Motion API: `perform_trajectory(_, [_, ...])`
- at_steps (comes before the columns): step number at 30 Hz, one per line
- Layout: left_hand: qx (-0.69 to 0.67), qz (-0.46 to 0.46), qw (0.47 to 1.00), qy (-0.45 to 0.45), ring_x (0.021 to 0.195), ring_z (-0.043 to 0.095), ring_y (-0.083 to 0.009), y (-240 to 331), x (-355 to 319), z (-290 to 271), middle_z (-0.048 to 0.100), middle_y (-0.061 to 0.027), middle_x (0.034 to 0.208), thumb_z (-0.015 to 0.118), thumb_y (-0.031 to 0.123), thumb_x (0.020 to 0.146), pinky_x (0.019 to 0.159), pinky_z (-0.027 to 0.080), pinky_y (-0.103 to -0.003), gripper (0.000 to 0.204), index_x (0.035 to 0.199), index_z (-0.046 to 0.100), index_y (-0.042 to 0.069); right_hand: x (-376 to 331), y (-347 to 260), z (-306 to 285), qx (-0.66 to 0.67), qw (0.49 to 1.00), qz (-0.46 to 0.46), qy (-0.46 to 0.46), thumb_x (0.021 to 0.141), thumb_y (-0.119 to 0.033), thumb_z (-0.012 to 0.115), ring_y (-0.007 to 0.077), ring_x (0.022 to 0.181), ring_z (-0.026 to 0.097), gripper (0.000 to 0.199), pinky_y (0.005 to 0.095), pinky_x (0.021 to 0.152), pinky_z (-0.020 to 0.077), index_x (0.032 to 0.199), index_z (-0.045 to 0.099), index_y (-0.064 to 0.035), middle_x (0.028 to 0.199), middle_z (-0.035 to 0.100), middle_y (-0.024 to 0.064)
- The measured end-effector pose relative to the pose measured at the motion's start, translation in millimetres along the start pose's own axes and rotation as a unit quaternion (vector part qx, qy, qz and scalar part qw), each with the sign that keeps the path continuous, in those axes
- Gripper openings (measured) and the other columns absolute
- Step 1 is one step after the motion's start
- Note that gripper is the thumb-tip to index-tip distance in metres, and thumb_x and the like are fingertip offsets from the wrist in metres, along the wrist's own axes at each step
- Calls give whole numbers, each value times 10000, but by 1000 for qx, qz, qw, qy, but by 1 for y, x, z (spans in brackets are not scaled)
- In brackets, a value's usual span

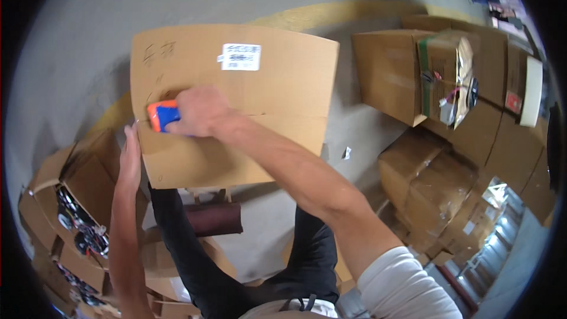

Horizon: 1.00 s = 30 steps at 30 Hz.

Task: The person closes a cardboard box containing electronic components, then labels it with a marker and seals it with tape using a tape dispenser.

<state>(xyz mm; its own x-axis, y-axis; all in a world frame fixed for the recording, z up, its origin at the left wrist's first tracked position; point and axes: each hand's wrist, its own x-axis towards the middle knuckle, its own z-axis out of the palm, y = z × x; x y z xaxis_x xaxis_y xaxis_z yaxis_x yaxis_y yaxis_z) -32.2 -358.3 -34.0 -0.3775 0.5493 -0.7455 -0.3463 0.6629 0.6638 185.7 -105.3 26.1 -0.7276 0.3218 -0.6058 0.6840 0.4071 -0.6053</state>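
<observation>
A large closed cardboard box (277, 88) stands before me, a white printed label (241, 57) and dark handwritten marks on its top. My right hand (204, 111) is closed round an orange-and-blue hand tool (163, 116), pressed down near the left end of the top's middle seam. What kind of tool it is, I cannot make out, since my fingers cover part of it. Along the box's left side lies my left hand (130, 150), its fingers stretched out flat against the cardboard near the seam's end.
Open cartons (88, 183) full of dark parts and wires stand at left. Stacked brown boxes (425, 183) rise at right, one torn carton (449, 77) among them. A dark red padded piece (215, 218) sits between my legs. A paper scrap (347, 153) lies on the floor.
</observation>
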Motion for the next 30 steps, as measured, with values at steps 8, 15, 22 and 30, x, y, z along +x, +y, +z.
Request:
perform_trajectory(8, [397, 419, 816, -22, 1773, 497, -388, 5, -107, 323, 564, -239, 1877, 742, 167, 1199, 1461, 383, -493, 672, 1803, 549, -57, -378, 328, -98, -65, 990, 123, 36, 976, -624, 934, 391, 1000, 882, 616, 515, 930, 694, 1314, 905, -110, 1069, 896, 199])
perform_trajectory(15, [572, 567, 532, -262, 1696, 550, -339, -51, -37, 537, 742, -196, 1632, 780, 409, 1150, 1489, 339, -546, 511, 1450, 800, -5, -351, 507, -22, -210, 955, 206, 32, 958, -581, 908, 419, 1043, 878, 516, 543, 929, 693, 1089, 911, -82, 1057, 901, 211])
perform_trajectory(22, [625, 535, 444, -355, 1015, 824, -285, -64, -23, 655, 871, -67, 893, 742, 372, 1110, 1371, 425, -553, 429, 757, 857, 157, -264, 599, 137, 19, 938, 298, 174, 1051, -582, 815, 430, 1123, 877, 502, 555, 974, 683, 1159, 918, -103, 1167, 902, 240])
perform_trajectory(30, [208, 260, 906, -262, 1213, 804, -261, -71, -129, 496, 876, -94, 1245, 725, 380, 1222, 1242, 546, -539, 289, 1215, 862, 125, -493, 354, 40, 233, 890, 322, 222, 1143, -510, 808, 132, 769, 706, 611, 427, 685, 580, 1015, 830, 86, 786, 764, 96])
